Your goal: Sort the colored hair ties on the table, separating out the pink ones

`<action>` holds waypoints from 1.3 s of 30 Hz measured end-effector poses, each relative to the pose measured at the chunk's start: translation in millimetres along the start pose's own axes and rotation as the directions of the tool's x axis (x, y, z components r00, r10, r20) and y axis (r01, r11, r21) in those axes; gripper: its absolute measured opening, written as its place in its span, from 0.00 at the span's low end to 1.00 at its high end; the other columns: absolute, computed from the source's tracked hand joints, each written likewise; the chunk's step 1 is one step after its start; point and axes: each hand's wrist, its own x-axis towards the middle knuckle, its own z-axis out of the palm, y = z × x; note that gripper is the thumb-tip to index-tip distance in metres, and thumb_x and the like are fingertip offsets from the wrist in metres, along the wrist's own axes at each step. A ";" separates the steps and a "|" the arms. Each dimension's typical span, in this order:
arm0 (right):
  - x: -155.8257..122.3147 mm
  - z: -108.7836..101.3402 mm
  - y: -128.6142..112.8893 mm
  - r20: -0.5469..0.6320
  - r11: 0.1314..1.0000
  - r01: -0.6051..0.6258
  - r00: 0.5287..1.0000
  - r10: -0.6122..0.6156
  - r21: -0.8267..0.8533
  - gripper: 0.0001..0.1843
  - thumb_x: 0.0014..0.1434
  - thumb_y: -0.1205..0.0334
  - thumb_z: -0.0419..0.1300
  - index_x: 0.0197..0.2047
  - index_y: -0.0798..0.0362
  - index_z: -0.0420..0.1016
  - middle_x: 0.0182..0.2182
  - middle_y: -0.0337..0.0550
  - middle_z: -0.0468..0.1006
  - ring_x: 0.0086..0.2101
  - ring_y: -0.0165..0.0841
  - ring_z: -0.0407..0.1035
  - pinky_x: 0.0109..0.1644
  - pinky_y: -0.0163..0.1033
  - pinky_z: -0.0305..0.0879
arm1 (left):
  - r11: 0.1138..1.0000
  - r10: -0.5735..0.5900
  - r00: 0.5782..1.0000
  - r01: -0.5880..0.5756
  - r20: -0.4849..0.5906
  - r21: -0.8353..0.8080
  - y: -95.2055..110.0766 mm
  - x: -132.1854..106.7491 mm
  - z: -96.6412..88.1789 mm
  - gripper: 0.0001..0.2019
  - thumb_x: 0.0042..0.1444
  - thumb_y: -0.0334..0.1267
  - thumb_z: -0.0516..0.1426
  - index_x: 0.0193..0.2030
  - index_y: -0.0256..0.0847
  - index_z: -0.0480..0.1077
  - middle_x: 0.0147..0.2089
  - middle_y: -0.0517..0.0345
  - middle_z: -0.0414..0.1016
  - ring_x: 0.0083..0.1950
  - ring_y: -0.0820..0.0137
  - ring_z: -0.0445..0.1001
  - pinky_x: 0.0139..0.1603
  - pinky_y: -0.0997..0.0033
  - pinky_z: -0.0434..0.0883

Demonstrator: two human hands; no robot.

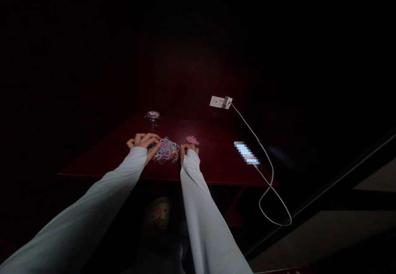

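Observation:
A mixed heap of small, many-coloured elastic bands [167,150] lies on the dark red table [120,162]. At the heap's left side is my left hand [144,141], its fingers spread and its thumb and fingertips touching the bands. My right hand [189,147] rests between that heap and a smaller pile of pink bands [192,140] just beyond it. The right fingers are curled together; whatever they may hold is hidden. Long pale sleeves cover both arms.
A round clear container [153,115] stands toward the back left. On the right lies a lit phone [246,153], its white cable [272,171] looping past the table edge to a wall socket [217,102]. Below the front edge shows a shoe [159,212]. Surroundings are very dark.

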 end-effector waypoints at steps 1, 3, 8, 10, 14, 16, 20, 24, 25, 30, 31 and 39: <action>2.2 -0.2 -0.1 0.018 1.000 -0.010 1.000 0.010 -0.013 0.15 0.75 0.53 0.57 0.43 0.45 0.85 0.49 0.46 0.84 0.51 0.42 0.72 0.56 0.44 0.71 | 1.000 -0.007 1.000 0.007 -0.029 -0.001 -6.9 -1.8 -5.0 0.13 0.73 0.48 0.56 0.43 0.48 0.80 0.65 0.55 0.82 0.68 0.49 0.67 0.68 0.39 0.57; 5.1 -0.6 -1.6 0.036 0.999 -0.028 0.999 0.030 -0.036 0.16 0.76 0.52 0.57 0.43 0.45 0.85 0.47 0.45 0.85 0.49 0.40 0.74 0.56 0.42 0.71 | 0.999 -0.038 0.999 0.038 -0.027 -0.023 -20.3 -6.8 -10.0 0.12 0.72 0.49 0.56 0.49 0.50 0.80 0.70 0.54 0.78 0.69 0.49 0.68 0.69 0.41 0.62; 2.7 -3.1 -10.3 -0.005 0.994 -0.061 0.998 0.061 -0.093 0.18 0.77 0.53 0.56 0.40 0.48 0.85 0.46 0.49 0.87 0.50 0.41 0.75 0.56 0.41 0.71 | 0.999 -0.035 0.994 0.032 0.101 0.031 -37.5 -18.0 4.8 0.30 0.66 0.55 0.60 0.72 0.51 0.69 0.83 0.46 0.61 0.78 0.42 0.64 0.75 0.37 0.66; 0.9 -4.2 -13.5 0.007 0.994 -0.025 1.000 0.026 -0.108 0.17 0.76 0.52 0.58 0.40 0.48 0.85 0.47 0.51 0.87 0.51 0.42 0.75 0.54 0.42 0.71 | 0.999 -0.012 0.991 0.005 0.131 0.052 -37.6 -19.0 15.5 0.37 0.63 0.58 0.62 0.75 0.47 0.65 0.85 0.42 0.55 0.82 0.40 0.59 0.79 0.39 0.63; 1.6 -4.9 -17.8 0.116 0.984 0.031 0.993 -0.011 -0.178 0.14 0.74 0.54 0.60 0.41 0.47 0.85 0.50 0.49 0.86 0.55 0.43 0.74 0.55 0.43 0.70 | 0.999 0.033 0.985 -0.039 0.167 0.036 -33.1 -15.6 29.9 0.42 0.59 0.60 0.65 0.76 0.48 0.63 0.85 0.39 0.55 0.80 0.37 0.64 0.79 0.35 0.64; 2.6 -4.5 -19.5 0.140 0.975 0.032 0.990 0.000 -0.220 0.13 0.74 0.56 0.60 0.42 0.47 0.85 0.51 0.49 0.86 0.56 0.43 0.73 0.56 0.45 0.69 | 0.997 0.081 0.982 -0.080 0.170 -0.014 -30.4 -12.7 30.5 0.40 0.60 0.58 0.65 0.75 0.49 0.64 0.84 0.39 0.56 0.78 0.38 0.68 0.78 0.35 0.66; 2.5 -3.3 -23.0 0.151 0.962 0.069 0.988 -0.030 -0.265 0.12 0.74 0.58 0.58 0.44 0.48 0.85 0.52 0.49 0.86 0.56 0.42 0.73 0.57 0.44 0.68 | 0.986 0.148 0.975 -0.133 0.163 -0.103 -27.0 -5.8 24.2 0.35 0.58 0.53 0.66 0.72 0.50 0.68 0.82 0.44 0.62 0.76 0.44 0.72 0.77 0.43 0.69; -0.3 -3.2 -25.6 0.199 0.951 0.151 0.975 -0.098 -0.270 0.10 0.74 0.58 0.59 0.45 0.48 0.84 0.53 0.48 0.85 0.56 0.40 0.74 0.58 0.41 0.67 | 0.979 0.181 0.968 -0.161 0.171 -0.126 -28.2 1.8 25.3 0.32 0.58 0.49 0.65 0.69 0.48 0.71 0.80 0.42 0.65 0.76 0.46 0.71 0.78 0.43 0.68; -1.1 -3.6 -26.0 0.194 0.951 0.166 0.974 -0.116 -0.261 0.10 0.73 0.59 0.60 0.45 0.48 0.84 0.53 0.48 0.85 0.55 0.40 0.74 0.58 0.41 0.67 | 0.979 0.185 0.965 -0.165 0.185 -0.118 -29.1 3.6 27.1 0.32 0.59 0.48 0.65 0.69 0.47 0.70 0.80 0.42 0.65 0.76 0.46 0.71 0.78 0.43 0.68; -0.6 -9.1 -23.6 0.150 0.988 0.127 0.982 -0.113 -0.088 0.08 0.70 0.62 0.62 0.40 0.49 0.83 0.44 0.42 0.87 0.46 0.34 0.77 0.52 0.34 0.70 | 0.975 0.219 0.945 -0.202 0.241 -0.093 -34.0 11.0 33.3 0.29 0.65 0.50 0.61 0.71 0.44 0.71 0.80 0.41 0.66 0.78 0.48 0.68 0.79 0.41 0.66; 1.2 -10.4 -22.1 0.137 0.996 0.085 0.987 -0.082 -0.021 0.08 0.70 0.62 0.62 0.38 0.49 0.82 0.40 0.40 0.87 0.42 0.33 0.77 0.49 0.33 0.70 | 0.977 0.213 0.947 -0.199 0.240 -0.080 -34.4 12.3 33.1 0.28 0.65 0.50 0.61 0.70 0.45 0.72 0.80 0.42 0.67 0.79 0.48 0.68 0.80 0.39 0.65; 15.3 -4.9 -10.0 0.038 0.984 -0.002 0.999 -0.005 0.178 0.10 0.65 0.59 0.63 0.32 0.48 0.82 0.28 0.36 0.83 0.32 0.33 0.78 0.40 0.33 0.73 | 0.986 0.160 0.950 -0.144 0.269 -0.081 -30.9 16.6 34.6 0.26 0.66 0.51 0.59 0.69 0.48 0.77 0.77 0.46 0.72 0.77 0.48 0.71 0.81 0.39 0.62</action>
